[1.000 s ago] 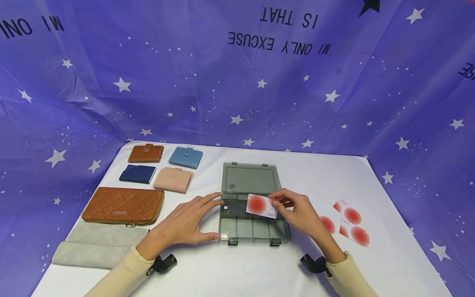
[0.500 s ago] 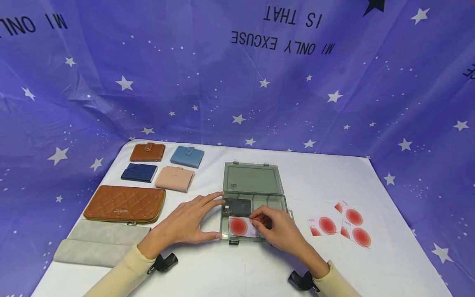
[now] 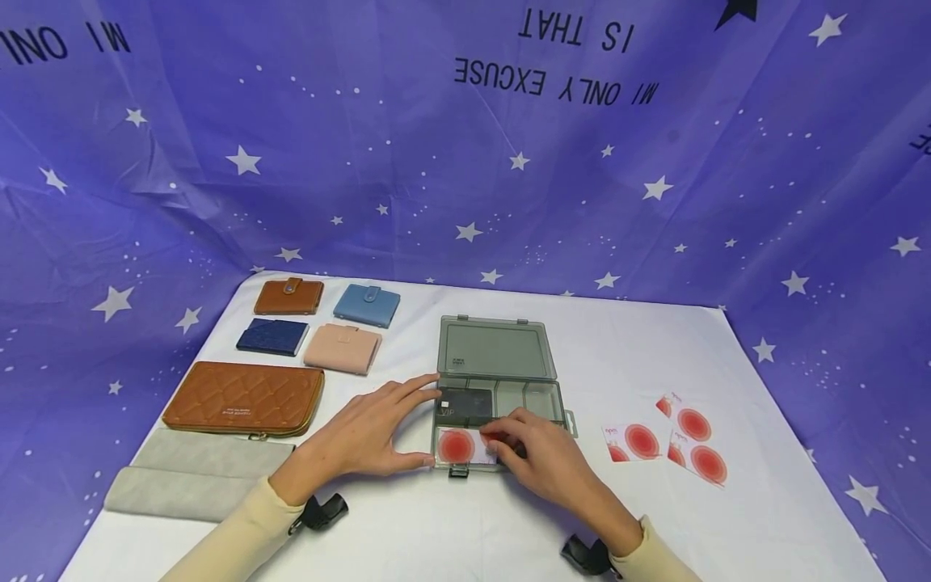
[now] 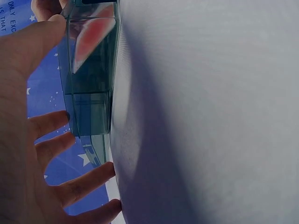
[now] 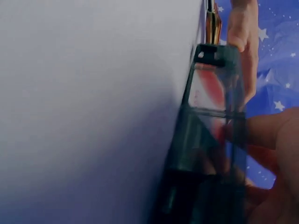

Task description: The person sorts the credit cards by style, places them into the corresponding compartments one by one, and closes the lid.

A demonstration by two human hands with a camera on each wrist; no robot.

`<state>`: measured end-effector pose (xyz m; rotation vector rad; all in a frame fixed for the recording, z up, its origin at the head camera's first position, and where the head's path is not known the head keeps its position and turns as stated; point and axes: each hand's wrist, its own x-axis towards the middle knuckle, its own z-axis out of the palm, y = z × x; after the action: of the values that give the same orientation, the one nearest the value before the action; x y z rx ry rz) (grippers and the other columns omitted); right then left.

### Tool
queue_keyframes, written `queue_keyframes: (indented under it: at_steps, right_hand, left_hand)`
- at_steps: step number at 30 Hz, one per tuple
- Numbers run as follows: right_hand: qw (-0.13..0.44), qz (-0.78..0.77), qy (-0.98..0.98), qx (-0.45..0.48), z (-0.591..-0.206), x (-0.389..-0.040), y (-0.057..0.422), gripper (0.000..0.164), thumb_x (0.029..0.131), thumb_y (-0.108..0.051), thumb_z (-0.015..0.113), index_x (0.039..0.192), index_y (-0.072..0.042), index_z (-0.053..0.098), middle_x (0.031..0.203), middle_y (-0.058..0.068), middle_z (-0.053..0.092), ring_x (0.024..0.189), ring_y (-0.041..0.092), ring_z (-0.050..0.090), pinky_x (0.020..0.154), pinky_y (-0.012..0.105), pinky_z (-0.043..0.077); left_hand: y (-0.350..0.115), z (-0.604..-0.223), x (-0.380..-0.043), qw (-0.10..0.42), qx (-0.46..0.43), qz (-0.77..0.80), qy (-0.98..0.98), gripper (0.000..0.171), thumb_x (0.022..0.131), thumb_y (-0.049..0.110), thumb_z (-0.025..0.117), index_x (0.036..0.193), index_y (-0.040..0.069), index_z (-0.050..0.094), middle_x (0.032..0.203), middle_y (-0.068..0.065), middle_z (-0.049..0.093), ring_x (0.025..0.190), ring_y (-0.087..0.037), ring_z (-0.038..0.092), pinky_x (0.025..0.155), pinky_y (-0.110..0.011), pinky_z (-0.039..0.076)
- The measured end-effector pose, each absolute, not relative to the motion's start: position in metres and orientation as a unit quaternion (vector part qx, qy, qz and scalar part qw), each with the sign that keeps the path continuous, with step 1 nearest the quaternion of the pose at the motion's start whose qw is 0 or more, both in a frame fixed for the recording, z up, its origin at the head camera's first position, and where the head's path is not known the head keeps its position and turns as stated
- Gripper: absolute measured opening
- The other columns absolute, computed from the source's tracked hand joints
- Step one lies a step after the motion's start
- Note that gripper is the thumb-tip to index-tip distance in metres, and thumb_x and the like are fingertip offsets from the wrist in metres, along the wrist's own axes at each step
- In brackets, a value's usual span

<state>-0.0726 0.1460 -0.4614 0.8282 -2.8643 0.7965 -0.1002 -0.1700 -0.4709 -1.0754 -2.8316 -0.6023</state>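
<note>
A clear grey-green compartment box point(image 3: 498, 347) lies on the white table with its lid folded back. A black VIP card point(image 3: 469, 406) sits over its back-left part. My right hand point(image 3: 541, 457) pinches the right end of a white card with a red circle point(image 3: 456, 447) at the front-left compartment. Through the box wall in the left wrist view, this red-and-white card point(image 4: 93, 44) appears tilted, partly inside. Fingers spread, my left hand point(image 3: 364, 436) touches the box's left side with its thumb and fingertips.
Several small wallets, including a pink one point(image 3: 342, 349) and a navy one point(image 3: 272, 336), lie back left. Nearer are a quilted brown purse point(image 3: 243, 396) and a grey folded wallet point(image 3: 196, 477). Loose red-and-white cards point(image 3: 629, 443) lie on the right.
The right hand has brought the red-and-white card from above the black card toward the front left and lowered it into the front-left compartment. The left hand has stayed at the box's side.
</note>
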Motion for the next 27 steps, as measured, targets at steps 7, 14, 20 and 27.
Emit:
queue_keyframes:
  at_steps: [7, 14, 20, 27]
  right_hand:
    - [0.015, 0.201, -0.939, 0.279, -0.457, -0.065, 0.142, 0.030, 0.104, -0.036, 0.073, 0.131, -0.025, 0.079, 0.115, -0.006, 0.071, 0.089, 0.010, 0.070, 0.067, 0.029, 0.052]
    - [0.003, 0.193, -0.940, 0.283, -0.454, -0.062, 0.145, 0.035, 0.104, -0.039, 0.072, 0.135, -0.023, 0.077, 0.127, -0.003, 0.077, 0.116, 0.021, 0.074, 0.091, 0.046, 0.060]
    - [-0.007, 0.202, -0.939, 0.280, -0.451, -0.063, 0.154, 0.036, 0.103, -0.044, 0.072, 0.135, -0.027, 0.076, 0.129, -0.006, 0.077, 0.121, 0.019, 0.072, 0.096, 0.047, 0.059]
    - [0.008, 0.249, -0.928, 0.277, -0.439, -0.071, 0.185, 0.031, 0.103, -0.034, 0.074, 0.133, -0.025, 0.076, 0.127, -0.008, 0.077, 0.114, 0.014, 0.073, 0.091, 0.045, 0.060]
  left_hand:
    - [-0.171, -0.471, -0.100, 0.032, -0.348, -0.193, -0.917, 0.091, 0.089, 0.076, 0.071, 0.161, 0.025, 0.050, 0.173, 0.008, 0.036, 0.135, -0.019, 0.059, 0.088, -0.049, 0.059]
    - [-0.170, -0.471, -0.100, 0.034, -0.350, -0.190, -0.917, 0.091, 0.089, 0.076, 0.071, 0.161, 0.025, 0.051, 0.173, 0.008, 0.037, 0.135, -0.018, 0.059, 0.086, -0.047, 0.059]
    - [-0.170, -0.472, -0.101, 0.047, -0.358, -0.190, -0.913, 0.090, 0.089, 0.073, 0.073, 0.161, 0.022, 0.051, 0.173, 0.005, 0.038, 0.138, -0.020, 0.057, 0.095, -0.048, 0.057]
    - [-0.169, -0.473, -0.102, 0.048, -0.362, -0.200, -0.909, 0.091, 0.089, 0.071, 0.074, 0.162, 0.021, 0.050, 0.174, 0.004, 0.037, 0.140, -0.021, 0.056, 0.096, -0.049, 0.057]
